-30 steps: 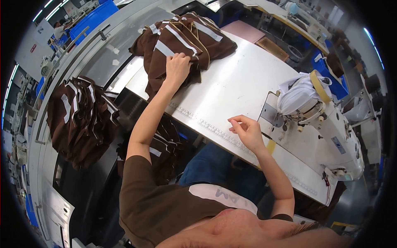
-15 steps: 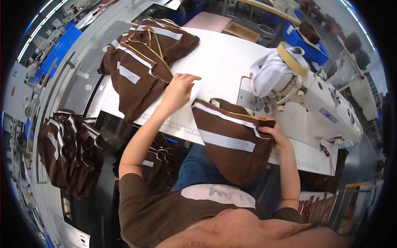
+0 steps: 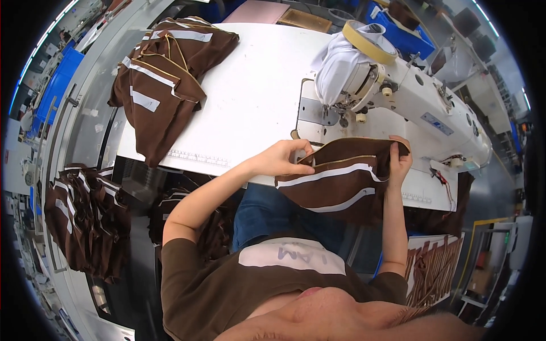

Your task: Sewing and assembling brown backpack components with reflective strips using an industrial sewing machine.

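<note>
A brown fabric piece (image 3: 318, 191) with a gold zipper (image 3: 348, 161) and white strips (image 3: 330, 173) is hanging between both hands at the front edge of the desk (image 3: 261, 85), its lower part drooping over the edge above the person's lap. The left grip (image 3: 284, 159) is pinching its upper left corner, thumb in front; the right grip (image 3: 400, 162) is clamping its upper right corner, thumb on the near face and fingers behind.

The upper edge is bowing, so uneven pull from the two sides could be skewing the zipper line. Near the right thumb a white strip's end is curling loose and could be getting folded under. The drooping cloth could be catching on the desk edge and dragging a corner free.

Just beyond, the sewing machine (image 3: 438, 116) is standing with white cloth (image 3: 335, 68) and a yellow ring (image 3: 369, 49) on its head; the brown fabric, if lifted carelessly, could be snagging near the needle. Farther left, a brown pile (image 3: 162, 120) is overlapping the desk's front edge and could be sliding off if bumped.
</note>
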Demonstrator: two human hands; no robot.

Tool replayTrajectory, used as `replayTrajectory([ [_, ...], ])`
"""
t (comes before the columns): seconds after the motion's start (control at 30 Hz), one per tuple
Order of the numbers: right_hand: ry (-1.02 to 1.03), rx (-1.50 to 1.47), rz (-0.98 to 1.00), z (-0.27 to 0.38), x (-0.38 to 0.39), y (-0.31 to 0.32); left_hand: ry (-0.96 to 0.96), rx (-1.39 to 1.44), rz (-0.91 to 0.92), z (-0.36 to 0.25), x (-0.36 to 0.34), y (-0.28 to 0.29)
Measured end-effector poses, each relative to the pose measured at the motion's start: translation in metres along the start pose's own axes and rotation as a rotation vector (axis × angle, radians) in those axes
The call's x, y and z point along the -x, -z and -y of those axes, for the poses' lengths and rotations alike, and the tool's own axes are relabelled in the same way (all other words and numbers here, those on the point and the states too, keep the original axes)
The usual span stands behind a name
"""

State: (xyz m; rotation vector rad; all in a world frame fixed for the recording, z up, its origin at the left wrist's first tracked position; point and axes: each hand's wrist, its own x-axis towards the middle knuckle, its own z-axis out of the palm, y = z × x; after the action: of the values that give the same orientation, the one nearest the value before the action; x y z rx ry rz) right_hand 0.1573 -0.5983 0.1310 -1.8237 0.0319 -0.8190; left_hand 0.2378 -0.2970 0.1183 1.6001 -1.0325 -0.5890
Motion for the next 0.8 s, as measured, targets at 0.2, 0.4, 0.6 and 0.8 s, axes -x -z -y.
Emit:
replayTrajectory([
  [0.2,-0.134,-0.262,0.064,0.032,-0.010,0.023,0.257,0.374,-0.101,-0.064,0.034,0.021],
  [0.4,-0.429,-0.135,0.164,0.018,-0.039,0.020,0.305,0.178,-0.009,-0.064,0.029,0.060],
  [0.6,0.142,0.934,0.147,0.061,-0.024,-0.014,0.389,-0.161,-0.227,-0.048,0.041,0.052],
  [0.8,0.251,0.160,0.664,0.109,0.035,-0.113,0.232,0.157,-0.265,-0.036,0.047,0.067],
])
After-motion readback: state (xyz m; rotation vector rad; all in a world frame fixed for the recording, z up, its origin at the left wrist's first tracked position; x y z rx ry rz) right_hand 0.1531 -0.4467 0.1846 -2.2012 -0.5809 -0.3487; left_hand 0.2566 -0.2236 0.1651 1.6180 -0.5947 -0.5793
